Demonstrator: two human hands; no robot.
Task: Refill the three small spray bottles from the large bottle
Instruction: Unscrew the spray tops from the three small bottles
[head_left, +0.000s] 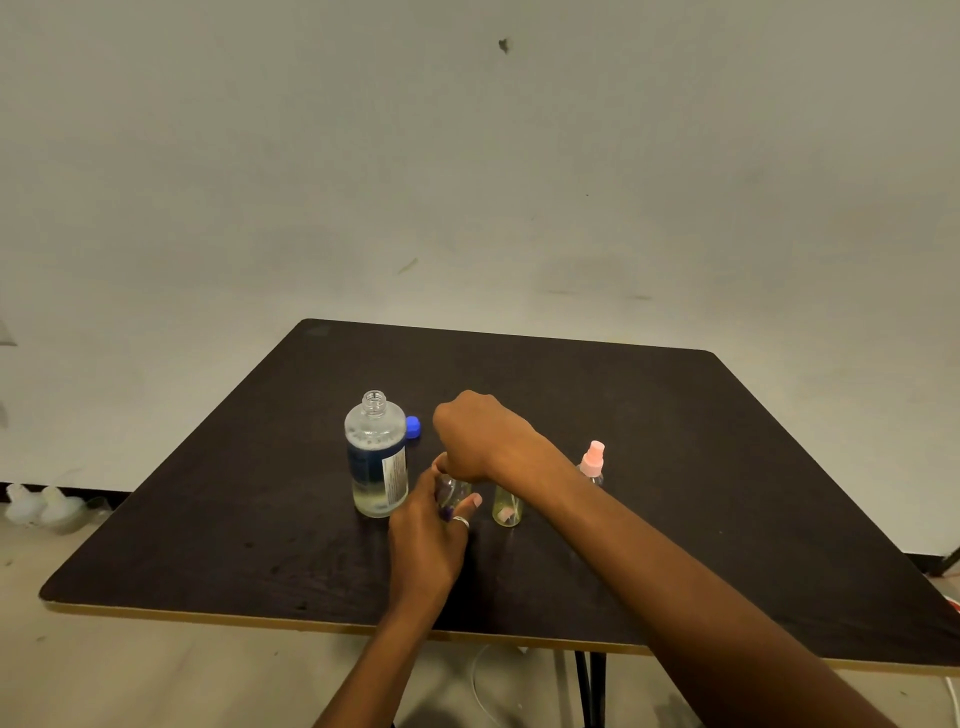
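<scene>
The large clear bottle (376, 457) stands uncapped on the dark table (675, 426), partly full of liquid. Its blue cap (413, 427) lies just behind it to the right. My left hand (428, 525) grips a small clear spray bottle (451, 493) with a purple part low on it. My right hand (475, 434) is curled over the top of that bottle, hiding its head. A second small bottle (506, 511) stands just right of it, its top hidden behind my right wrist. A third small bottle with a pink spray head (592, 461) stands farther right.
The table's near edge (260, 621) has a pale rim. White plastic containers (41, 506) sit on the floor at the far left. A wall stands behind the table. Black table legs (589, 686) show below the near edge.
</scene>
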